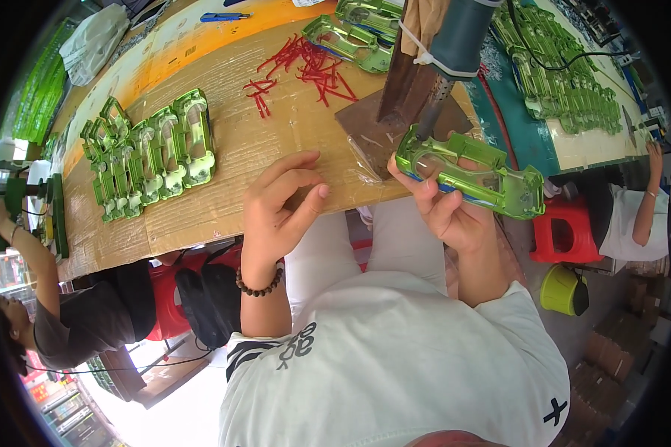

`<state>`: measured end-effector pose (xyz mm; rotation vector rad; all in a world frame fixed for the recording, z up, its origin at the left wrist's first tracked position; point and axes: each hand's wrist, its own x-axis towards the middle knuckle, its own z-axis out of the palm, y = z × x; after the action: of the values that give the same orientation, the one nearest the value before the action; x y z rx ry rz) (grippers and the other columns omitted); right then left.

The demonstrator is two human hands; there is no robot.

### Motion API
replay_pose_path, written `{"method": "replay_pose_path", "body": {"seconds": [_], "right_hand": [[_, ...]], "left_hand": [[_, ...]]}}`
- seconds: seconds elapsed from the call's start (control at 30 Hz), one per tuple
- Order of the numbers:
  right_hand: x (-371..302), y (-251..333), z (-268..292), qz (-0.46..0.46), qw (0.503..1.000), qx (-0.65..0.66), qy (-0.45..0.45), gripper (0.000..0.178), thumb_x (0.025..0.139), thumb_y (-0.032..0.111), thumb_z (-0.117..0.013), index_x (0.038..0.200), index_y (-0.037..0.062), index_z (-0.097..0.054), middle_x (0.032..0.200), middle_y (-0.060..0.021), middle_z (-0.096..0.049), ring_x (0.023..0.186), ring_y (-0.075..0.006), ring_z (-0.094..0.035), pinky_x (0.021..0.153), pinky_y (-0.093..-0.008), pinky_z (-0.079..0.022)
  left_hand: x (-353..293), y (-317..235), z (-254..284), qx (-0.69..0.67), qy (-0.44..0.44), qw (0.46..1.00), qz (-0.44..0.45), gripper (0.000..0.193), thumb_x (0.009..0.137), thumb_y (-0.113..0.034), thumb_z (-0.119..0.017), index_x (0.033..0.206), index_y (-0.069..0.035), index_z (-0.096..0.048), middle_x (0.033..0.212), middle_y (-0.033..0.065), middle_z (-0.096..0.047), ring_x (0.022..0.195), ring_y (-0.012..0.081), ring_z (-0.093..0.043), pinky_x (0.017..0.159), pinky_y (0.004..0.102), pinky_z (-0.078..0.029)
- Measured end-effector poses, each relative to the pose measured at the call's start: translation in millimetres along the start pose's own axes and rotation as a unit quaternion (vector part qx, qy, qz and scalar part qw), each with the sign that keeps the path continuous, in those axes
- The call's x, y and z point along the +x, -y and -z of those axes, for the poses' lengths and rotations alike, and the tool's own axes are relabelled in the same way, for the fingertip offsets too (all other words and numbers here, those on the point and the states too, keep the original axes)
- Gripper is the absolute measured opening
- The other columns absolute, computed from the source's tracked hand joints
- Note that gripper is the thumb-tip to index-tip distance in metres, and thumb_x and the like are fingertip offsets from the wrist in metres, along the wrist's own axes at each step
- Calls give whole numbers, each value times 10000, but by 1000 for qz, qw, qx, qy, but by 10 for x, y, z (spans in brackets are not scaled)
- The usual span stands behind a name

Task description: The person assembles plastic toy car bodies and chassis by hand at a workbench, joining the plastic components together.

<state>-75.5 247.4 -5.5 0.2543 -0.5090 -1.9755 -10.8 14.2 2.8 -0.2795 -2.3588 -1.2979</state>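
Observation:
My right hand [455, 212] grips a translucent green plastic frame [473, 173] with a blue strip along its lower edge, holding it under the metal nozzle of a fixed heat gun [440, 56]. My left hand [279, 205], with a bead bracelet at the wrist, hovers over the cardboard table top [253, 149]; its fingers are curled and apart and hold nothing. A pile of red plastic strips [309, 71] lies beyond my left hand.
A row of green frames [153, 153] lies at the left on the cardboard. More green frames [354, 30] lie at the back and on the right bench [566, 82]. Persons work at the left [67, 313] and right [637, 216]. A red stool [566, 227] and green bucket [563, 289] stand on the floor.

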Motion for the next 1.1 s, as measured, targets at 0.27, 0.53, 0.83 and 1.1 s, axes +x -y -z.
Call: {"method": "replay_pose_path", "body": {"seconds": [0.27,0.53,0.83,1.1], "right_hand": [[-16,0,-29,11,1000,6,-8,516,882,314,-478,1310,74,-320,1362,-174,-237,1017,-404,-505,728,-357,-562],[-25,23,-9,-11,1000,-2,20,507,849,222,-543,1242,-36,-352,1294,-227,-313,1066,-390,-477,769,-361,-555],[-12,15,-68,34,999,-38,-2,506,889,338,-456,1231,-26,-376,1285,-230,-345,1069,-406,-468,815,-412,-521],[-14,135,-20,74,989,-129,14,587,900,400,-396,1273,-45,-310,1321,-266,-270,1096,-433,-433,830,-436,-501]], "left_hand": [[-3,-38,6,-4,1,1000,22,115,738,-86,-653,784,12,-614,971,165,-605,825,243,-614,642,278,-477],[-8,-14,-4,6,-7,1000,4,117,735,-85,-656,782,13,-612,966,158,-607,820,238,-616,642,277,-480],[-11,-17,-4,15,-5,1000,5,120,732,-95,-658,779,7,-615,958,157,-611,823,250,-616,662,290,-483],[0,-64,-3,18,3,999,31,113,727,-91,-658,772,4,-618,957,158,-611,816,252,-615,669,296,-482]]}}
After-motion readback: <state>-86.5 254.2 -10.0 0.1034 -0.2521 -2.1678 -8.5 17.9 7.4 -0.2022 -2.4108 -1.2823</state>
